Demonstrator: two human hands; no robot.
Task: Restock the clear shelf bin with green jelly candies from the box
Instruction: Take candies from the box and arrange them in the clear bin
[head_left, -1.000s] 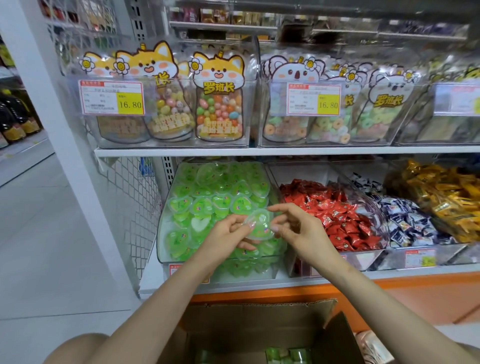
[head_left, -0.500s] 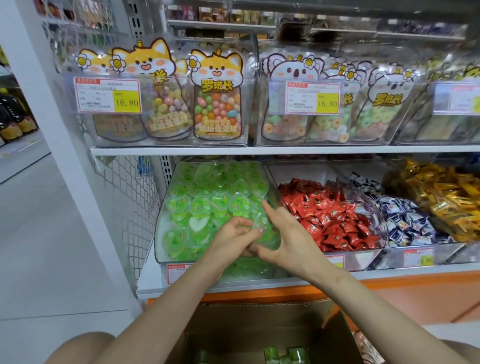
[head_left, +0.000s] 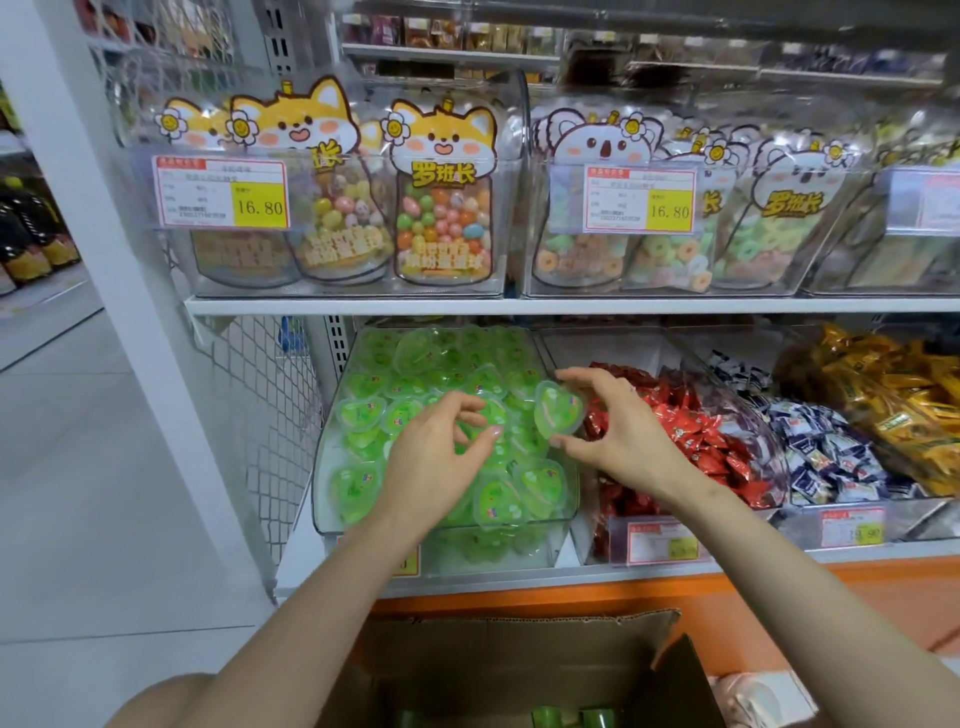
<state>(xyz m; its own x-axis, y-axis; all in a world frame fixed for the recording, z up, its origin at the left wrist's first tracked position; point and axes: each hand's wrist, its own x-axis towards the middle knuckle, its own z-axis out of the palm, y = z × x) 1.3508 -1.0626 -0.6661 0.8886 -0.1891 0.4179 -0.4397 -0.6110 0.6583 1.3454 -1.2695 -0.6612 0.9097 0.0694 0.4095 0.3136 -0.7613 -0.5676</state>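
The clear shelf bin (head_left: 326, 470) sits at the left of the lower shelf, heaped with green heart-shaped jelly cups (head_left: 363, 415). My right hand (head_left: 613, 431) pinches one green jelly cup (head_left: 558, 410) between thumb and fingers, holding it on edge above the bin's right side. My left hand (head_left: 436, 452) hovers over the middle of the pile with loosely curled fingers, and nothing shows between them. The open cardboard box (head_left: 519, 660) stands below my arms, with a few green packs (head_left: 571, 719) showing at its bottom.
To the right of the green bin are bins of red-wrapped candies (head_left: 691, 431), blue-and-white candies (head_left: 826, 457) and yellow packets (head_left: 893, 395). The upper shelf (head_left: 519, 305) carries clear bins of candy bags with price tags. Wire mesh (head_left: 260, 395) and a white post flank the left.
My hands were together, pressing into the pile. They have drawn apart: the right hand has lifted one jelly cup toward the bin's right side, and the left has shifted left.
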